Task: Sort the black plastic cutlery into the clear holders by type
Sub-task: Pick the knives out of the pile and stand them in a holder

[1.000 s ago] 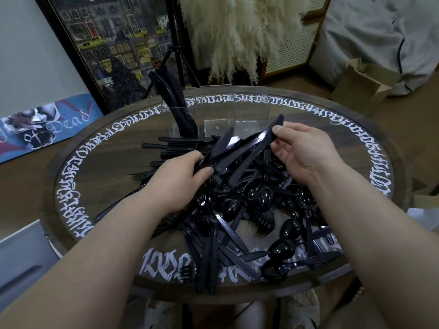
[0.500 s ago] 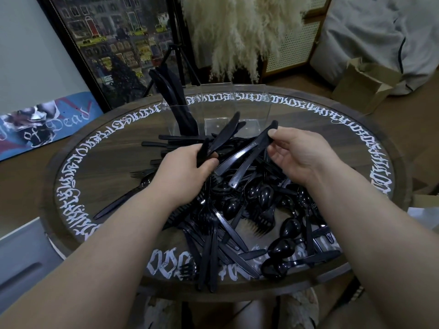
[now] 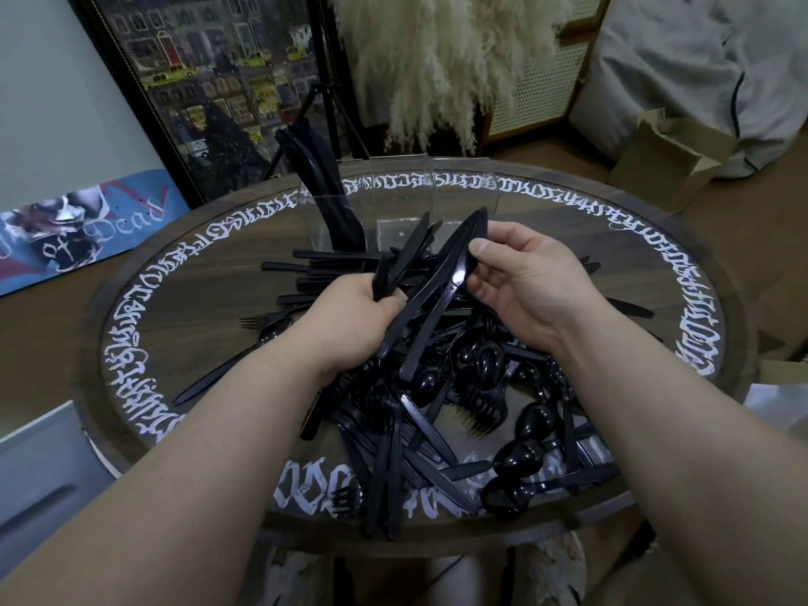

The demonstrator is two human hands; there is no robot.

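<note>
- The clear holders [image 3: 406, 212] at the far side of the round table [image 3: 183, 317] are hard to make out: only faint edges and glints mark their walls, and how many compartments there are cannot be told.
- The leftmost compartment holds a bundle of black knives [image 3: 319, 190] standing tilted, their lower ends blurred behind the clear wall.
- The heap of black cutlery [image 3: 437, 387] in the middle of the table is so tangled that single pieces are hard to separate; forks, spoons and knives overlap, all glossy black with small highlights.
- The left hand [image 3: 350, 317] curls round several knives [image 3: 406, 251], whose ends fan up and away from the fist; the count is unclear.
- The right hand [image 3: 524, 277] pinches two long knives [image 3: 441, 290] between thumb and fingers near their upper end; they slope down to the left into the heap, one catching a bright glint.
- Both forearms are cut off by the lower frame edge.
- A lone fork [image 3: 266, 319] lies left of the heap on bare table, near the left wrist.
- White lettering rings the table's rim, partly covered by cutlery at the near side.
</note>
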